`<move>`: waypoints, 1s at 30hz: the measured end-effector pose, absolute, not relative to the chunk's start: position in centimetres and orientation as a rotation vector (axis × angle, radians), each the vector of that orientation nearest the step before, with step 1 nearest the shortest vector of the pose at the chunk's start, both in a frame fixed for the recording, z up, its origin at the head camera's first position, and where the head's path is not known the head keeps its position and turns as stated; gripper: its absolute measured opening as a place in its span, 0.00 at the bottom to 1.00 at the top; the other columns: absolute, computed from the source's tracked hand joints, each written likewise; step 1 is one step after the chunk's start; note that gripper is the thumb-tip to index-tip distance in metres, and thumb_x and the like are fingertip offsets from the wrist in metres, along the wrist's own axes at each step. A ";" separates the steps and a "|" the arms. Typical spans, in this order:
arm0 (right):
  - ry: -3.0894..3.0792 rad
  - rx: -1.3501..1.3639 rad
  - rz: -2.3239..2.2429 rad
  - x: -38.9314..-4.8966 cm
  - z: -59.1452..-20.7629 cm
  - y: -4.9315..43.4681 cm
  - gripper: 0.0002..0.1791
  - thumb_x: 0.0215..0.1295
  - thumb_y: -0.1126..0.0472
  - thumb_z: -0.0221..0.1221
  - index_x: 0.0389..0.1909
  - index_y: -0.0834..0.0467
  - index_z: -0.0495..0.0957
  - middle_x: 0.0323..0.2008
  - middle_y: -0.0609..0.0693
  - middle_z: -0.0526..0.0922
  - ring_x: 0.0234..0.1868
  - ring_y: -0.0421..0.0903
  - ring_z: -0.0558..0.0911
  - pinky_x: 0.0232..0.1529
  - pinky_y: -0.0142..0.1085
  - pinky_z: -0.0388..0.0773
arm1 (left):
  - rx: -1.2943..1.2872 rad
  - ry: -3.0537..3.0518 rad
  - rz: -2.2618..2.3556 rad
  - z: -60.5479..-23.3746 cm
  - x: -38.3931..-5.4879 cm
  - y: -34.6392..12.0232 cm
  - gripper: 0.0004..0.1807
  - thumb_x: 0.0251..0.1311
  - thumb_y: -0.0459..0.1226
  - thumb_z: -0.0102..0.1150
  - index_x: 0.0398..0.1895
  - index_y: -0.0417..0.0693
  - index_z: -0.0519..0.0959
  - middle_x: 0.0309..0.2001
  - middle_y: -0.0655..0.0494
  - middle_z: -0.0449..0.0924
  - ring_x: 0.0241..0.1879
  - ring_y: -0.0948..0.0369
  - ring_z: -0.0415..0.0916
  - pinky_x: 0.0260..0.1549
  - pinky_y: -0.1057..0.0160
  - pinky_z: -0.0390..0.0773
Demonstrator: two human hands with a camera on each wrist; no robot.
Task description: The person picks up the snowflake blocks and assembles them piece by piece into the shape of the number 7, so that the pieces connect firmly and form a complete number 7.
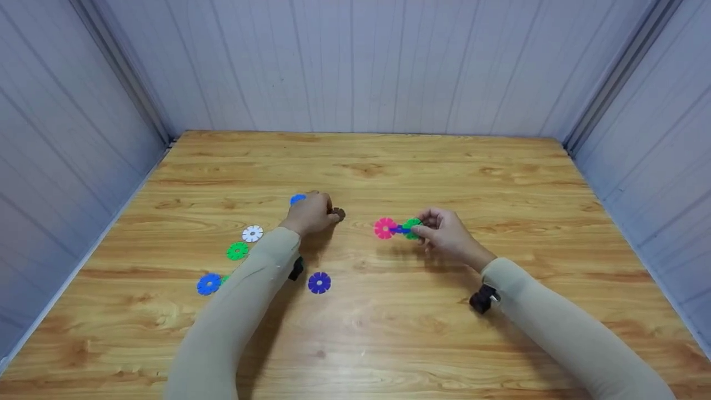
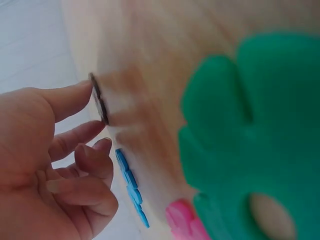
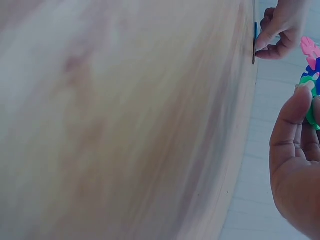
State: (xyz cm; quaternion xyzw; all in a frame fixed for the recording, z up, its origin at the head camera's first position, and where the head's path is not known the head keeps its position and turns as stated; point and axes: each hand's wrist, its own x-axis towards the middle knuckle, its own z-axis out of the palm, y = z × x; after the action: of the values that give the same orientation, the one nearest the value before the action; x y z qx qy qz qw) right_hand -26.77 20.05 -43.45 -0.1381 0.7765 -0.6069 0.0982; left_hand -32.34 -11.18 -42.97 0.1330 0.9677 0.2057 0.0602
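Note:
Between the thumb and index finger of my left hand [image 1: 311, 214] is a dark brown notched disc [image 1: 340, 213], seen edge-on in the left wrist view, just above or at the tabletop. A blue disc [image 1: 298, 198] lies partly hidden behind that hand. My right hand [image 1: 449, 236] pinches a green disc [image 1: 409, 222] in a joined set, raised over the table. Its blue piece [image 1: 400, 229] sits edge-on in the middle, and the pink disc [image 1: 380, 225] is at the left end. In the right wrist view the set [image 3: 311, 82] is cut off by the frame's edge.
Loose on the wooden table [image 1: 389, 333] lie a white disc [image 1: 246, 234], a green disc [image 1: 231, 252], a blue disc [image 1: 202, 285] overlapping another green one, and a purple disc [image 1: 313, 282]. Close under the left wrist camera is a large-looking green disc [image 2: 285, 115]. Panel walls [image 1: 355, 66] enclose the table.

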 end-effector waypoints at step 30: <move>2.248 -0.386 -1.858 -26.8 -43.7 20.1 0.11 0.69 0.67 0.60 0.46 0.71 0.74 0.30 0.59 0.82 0.23 0.45 0.79 0.21 0.32 0.78 | 0.543 2.717 0.995 -42.8 -31.2 -10.9 0.09 0.64 0.35 0.64 0.45 0.43 0.82 0.38 0.51 0.80 0.37 0.58 0.76 0.38 0.60 0.77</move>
State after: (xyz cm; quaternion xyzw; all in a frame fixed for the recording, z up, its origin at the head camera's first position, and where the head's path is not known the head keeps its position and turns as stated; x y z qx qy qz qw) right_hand -26.80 20.13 -43.71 -0.1304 0.7604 -0.6284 0.0998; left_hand -31.17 -10.86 -42.80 0.1834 0.9185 0.3362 0.0985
